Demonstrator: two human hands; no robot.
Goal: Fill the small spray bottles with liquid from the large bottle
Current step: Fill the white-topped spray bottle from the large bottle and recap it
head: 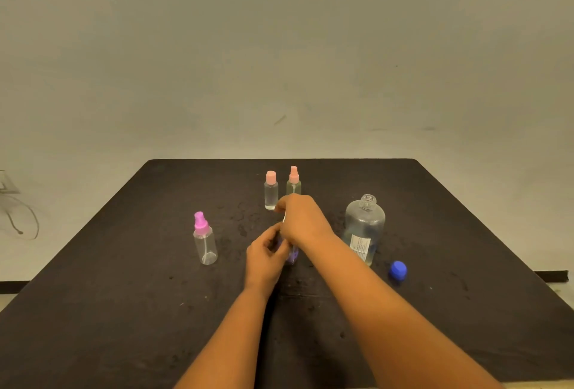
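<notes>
Left hand [267, 252] is gripping the small purple-tinted clear spray bottle [292, 256], right hand [302, 217] clasping its top; the right forearm is risking toppling the uncapped large clear bottle [365, 224] nearby.

Clear glossy plastic large bottle [364, 227] and blue plastic cap [398, 270] on matt black table [124, 295].

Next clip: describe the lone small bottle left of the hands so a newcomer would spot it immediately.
Start at the black table. Left of the left hand and right hand, which grip a purple-tinted bottle, a clear spray bottle stands alone and upright. Its spray head is bright magenta, while the capped bottle and the sprayer bottle at the back have pale pink tops.
</notes>
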